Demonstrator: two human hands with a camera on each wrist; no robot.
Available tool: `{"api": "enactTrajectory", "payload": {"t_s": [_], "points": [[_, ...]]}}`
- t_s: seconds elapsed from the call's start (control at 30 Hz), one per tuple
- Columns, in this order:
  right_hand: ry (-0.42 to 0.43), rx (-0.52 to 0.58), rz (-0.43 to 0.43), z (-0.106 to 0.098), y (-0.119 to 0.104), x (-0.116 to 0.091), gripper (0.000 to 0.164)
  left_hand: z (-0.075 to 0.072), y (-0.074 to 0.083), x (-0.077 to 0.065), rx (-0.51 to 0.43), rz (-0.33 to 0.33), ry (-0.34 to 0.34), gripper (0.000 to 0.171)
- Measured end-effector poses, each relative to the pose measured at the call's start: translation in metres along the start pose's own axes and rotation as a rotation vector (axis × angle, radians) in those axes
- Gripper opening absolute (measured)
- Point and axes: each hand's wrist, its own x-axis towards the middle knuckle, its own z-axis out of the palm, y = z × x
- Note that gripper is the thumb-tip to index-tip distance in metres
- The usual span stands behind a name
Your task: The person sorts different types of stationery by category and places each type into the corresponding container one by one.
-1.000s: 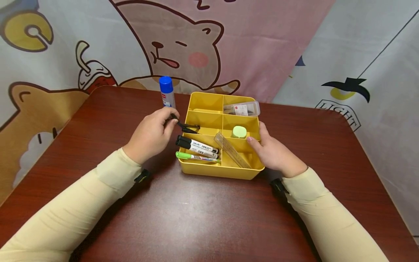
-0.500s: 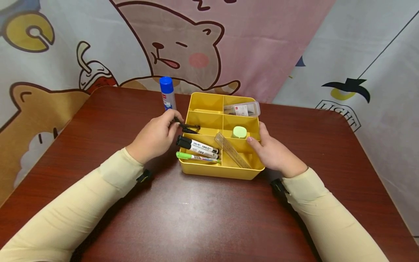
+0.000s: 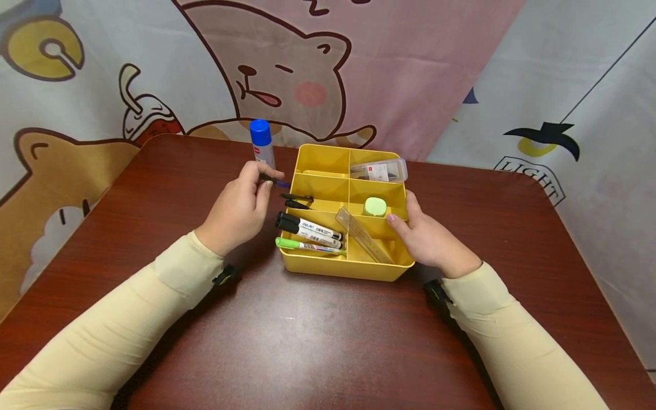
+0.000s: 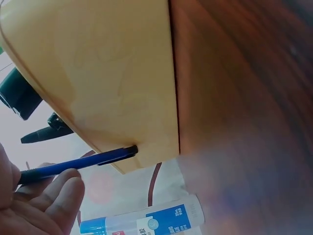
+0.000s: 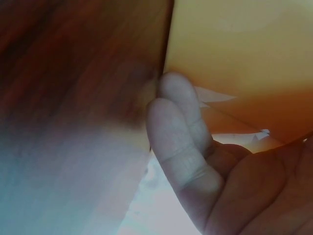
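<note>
My left hand point(image 3: 234, 212) pinches a blue pen point(image 4: 85, 162) between thumb and fingers, at the left side of a yellow desk organizer point(image 3: 338, 266). In the left wrist view the pen's dark end lies in front of the organizer's outer wall; whether it touches cannot be told. My right hand point(image 3: 433, 236) grips the organizer's right side, thumb at the rim and fingers along the outer wall point(image 5: 254, 44). Two black pens point(image 3: 297, 204) lie in the middle left compartment. In the front left one are black markers point(image 3: 310, 229) and a green-capped marker point(image 3: 307, 246).
A blue-capped glue stick point(image 3: 262, 142) stands behind my left hand. The organizer also holds a clear ruler point(image 3: 364, 236), a pale green block-like item point(image 3: 374, 206) and a clear plastic case point(image 3: 381, 170). A printed cloth point(image 3: 410, 68) hangs behind the brown table point(image 3: 318, 341).
My left hand has shifted slightly up and away from the two black pens, and the blue pen in it now shows beside the rim. The right hand and organizer stay put.
</note>
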Motion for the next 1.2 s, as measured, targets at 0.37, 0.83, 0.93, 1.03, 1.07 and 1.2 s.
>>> {"api": "enactTrajectory", "payload": {"t_s": [0.37,0.83,0.93,1.03,1.07,1.2], "points": [[-0.001,0.001,0.0,-0.0002,-0.0004,-0.0007,0.083,0.0012,0.0029,-0.0036,-0.019,0.068,0.092,0.024],[0.006,-0.004,-0.003,0.0008,0.0013,-0.0005,0.081,0.0023,0.0041,-0.0056,-0.055,0.117,0.164,0.024],[0.005,-0.004,-0.001,0.001,0.0015,-0.0001,0.082,0.0022,0.0044,-0.0059,-0.056,0.138,0.178,0.024],[0.004,-0.001,-0.004,0.0008,0.0017,0.0003,0.082,0.0022,0.0044,-0.0065,-0.054,0.163,0.202,0.024],[0.004,0.0,-0.005,0.0008,0.0016,0.0004,0.082,0.0023,0.0043,-0.0067,-0.058,0.169,0.214,0.024],[0.005,0.002,-0.008,0.0007,0.0014,0.0003,0.082,0.0026,0.0042,-0.0065,-0.075,0.191,0.228,0.024]]}}
